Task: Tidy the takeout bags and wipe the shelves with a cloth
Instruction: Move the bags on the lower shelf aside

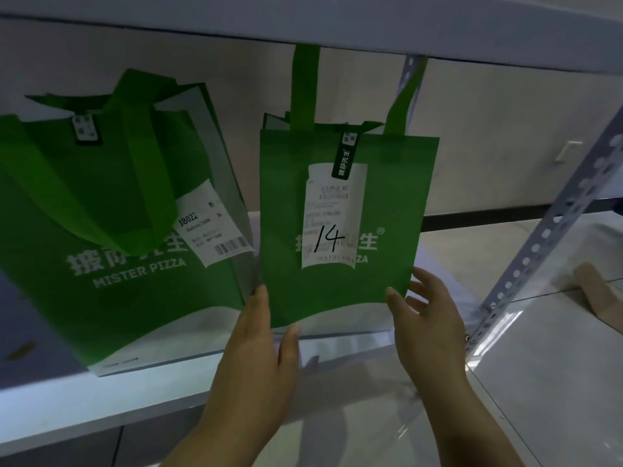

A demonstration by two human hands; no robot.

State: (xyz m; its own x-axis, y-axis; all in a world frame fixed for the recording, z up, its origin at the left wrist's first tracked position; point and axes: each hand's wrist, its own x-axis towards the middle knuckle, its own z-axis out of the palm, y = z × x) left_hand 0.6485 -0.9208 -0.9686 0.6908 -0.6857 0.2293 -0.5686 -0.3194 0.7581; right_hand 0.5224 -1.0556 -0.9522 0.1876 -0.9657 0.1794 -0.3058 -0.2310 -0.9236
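Two green Mister Pizza takeout bags stand on a white shelf (101, 396). The small bag (387, 197), with a receipt marked 14, is upright at the centre; its handles reach up past the shelf above. My left hand (259, 358) touches its lower left edge, with the thumb on the front. My right hand (428, 328) is at its lower right corner, fingers spread, thumb on the front face. The larger bag (101, 230) leans on the left, bearing a label J8022. No cloth is in view.
The upper shelf board (337, 25) runs overhead. A perforated metal post (539, 237) slants down at the right. Beyond it lie a pale tiled floor and a brown cardboard piece (600, 291). A brownish smear (22, 350) marks the shelf at far left.
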